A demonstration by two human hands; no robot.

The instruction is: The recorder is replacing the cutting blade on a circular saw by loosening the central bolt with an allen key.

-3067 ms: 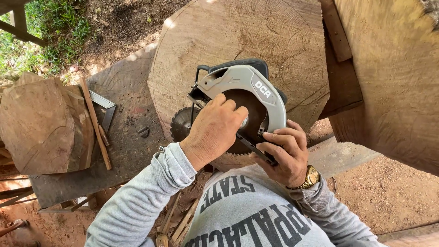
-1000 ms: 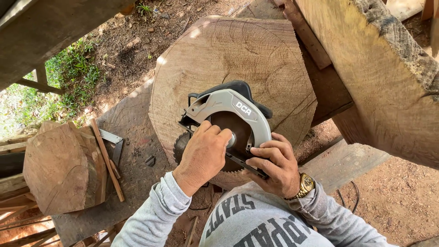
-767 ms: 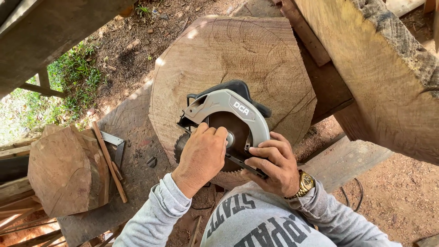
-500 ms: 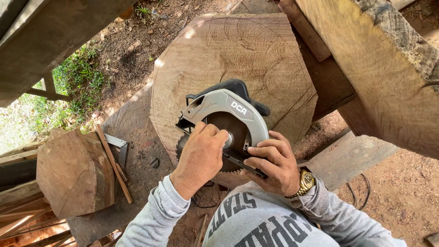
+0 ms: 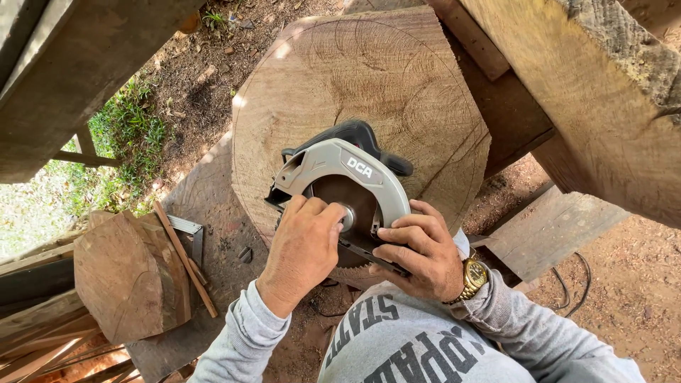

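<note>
1. The circular saw [image 5: 347, 188] lies in the middle of the scene, on the near edge of a big round slab of wood [image 5: 355, 85], with its grey blade guard facing up.
2. The left hand [image 5: 305, 248] is on the left side of the saw. Its fingers are bent and its fingertips press at the centre of the blade, near the bolt; it is half closed, and I cannot tell if it holds a small tool.
3. The right hand [image 5: 418, 252] is on the right side, curled around the dark lower edge of the saw and gripping it. A gold watch [image 5: 474, 275] is on this wrist.
4. To the left, a smaller wood block [image 5: 128, 276] stands on the ground, with a thin stick [image 5: 186, 259] leaning just beside it.
5. A heavy beam [image 5: 582, 92] crosses the far right, and a black cable [image 5: 578, 287] lies on the dirt at the right.
</note>
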